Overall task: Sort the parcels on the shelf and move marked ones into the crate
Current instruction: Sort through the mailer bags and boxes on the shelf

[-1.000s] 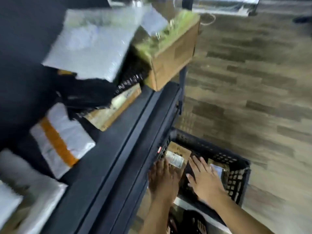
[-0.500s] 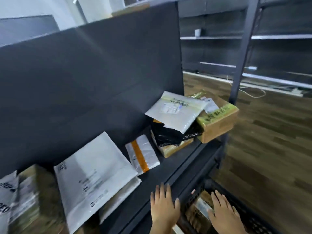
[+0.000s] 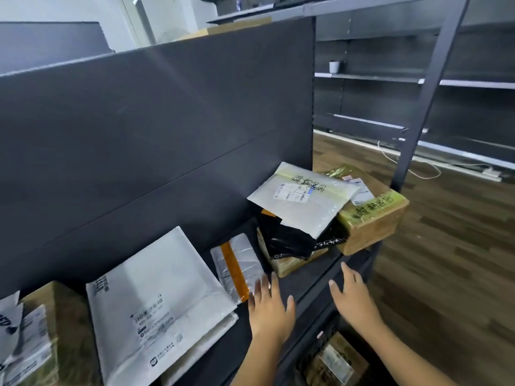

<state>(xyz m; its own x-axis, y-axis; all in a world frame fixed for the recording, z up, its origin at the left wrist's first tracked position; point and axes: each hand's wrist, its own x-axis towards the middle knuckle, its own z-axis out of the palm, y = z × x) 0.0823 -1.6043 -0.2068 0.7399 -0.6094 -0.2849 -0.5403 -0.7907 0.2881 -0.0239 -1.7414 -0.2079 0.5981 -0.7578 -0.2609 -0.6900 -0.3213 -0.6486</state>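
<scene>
the marked white mailer point(image 3: 303, 199) lies on a black bag point(image 3: 289, 240) beside the marked cardboard box point(image 3: 373, 218) at the right end of the shelf point(image 3: 306, 277), while the left hand point(image 3: 270, 310) and right hand point(image 3: 354, 299) hover at the shelf's front edge, fingers straight and empty, above the crate point(image 3: 327, 330).

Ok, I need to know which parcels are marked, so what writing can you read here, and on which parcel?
"超期退回", handwritten, as best it reads: on the white mailer atop the pile.
"超期退回", handwritten: on the green tape of the cardboard box at the shelf's end.
Printed labels on both, and on the large white mailer, the orange-striped packet and the box below the shelf: too small or blurred to read.
</scene>
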